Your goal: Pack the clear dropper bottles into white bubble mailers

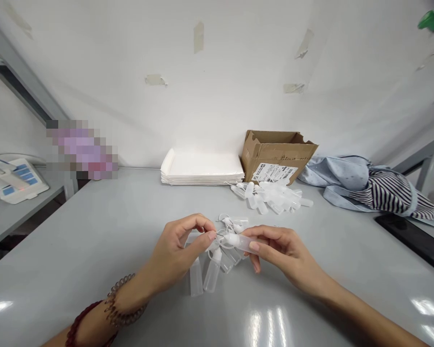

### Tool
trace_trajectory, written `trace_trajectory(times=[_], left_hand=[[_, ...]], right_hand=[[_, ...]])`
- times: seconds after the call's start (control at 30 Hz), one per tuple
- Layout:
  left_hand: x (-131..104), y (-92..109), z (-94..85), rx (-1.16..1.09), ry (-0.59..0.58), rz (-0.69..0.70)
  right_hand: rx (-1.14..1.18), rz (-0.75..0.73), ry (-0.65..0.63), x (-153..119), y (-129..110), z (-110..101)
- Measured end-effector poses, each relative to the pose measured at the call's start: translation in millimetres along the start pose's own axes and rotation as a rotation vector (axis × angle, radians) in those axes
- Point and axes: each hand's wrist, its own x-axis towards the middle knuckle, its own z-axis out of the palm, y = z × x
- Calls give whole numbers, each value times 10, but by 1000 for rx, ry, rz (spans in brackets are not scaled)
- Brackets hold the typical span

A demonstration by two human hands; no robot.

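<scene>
My right hand point(275, 246) is closed on a small translucent squeeze bottle point(240, 242), tilted nearly level with its nozzle pointing left. A thin needle tip seems to stick out of the nozzle. At that tip, the thumb and fingers of my left hand point(190, 241) are pinched together; what they hold is too small to make out. Below and behind the hands lie several more such bottles, among them one lying bottle point(212, 274) in front, with white looped cap straps around their necks. My fingers partly hide this cluster.
Further back is a second pile of bottles point(275, 195), before an open cardboard box point(280, 154). Left of the box lies a stack of white envelopes point(202, 168). A blue and striped cloth bag point(369, 185) and a black phone point(412, 241) lie right on the grey table point(94, 231).
</scene>
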Motion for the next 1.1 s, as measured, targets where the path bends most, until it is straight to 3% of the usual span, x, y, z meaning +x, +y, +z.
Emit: trace_trajectory(times=[1.1], left_hand=[[-7, -19, -5, -39, -24, 24]], right_hand=[[20, -12, 0, -5, -35, -8]])
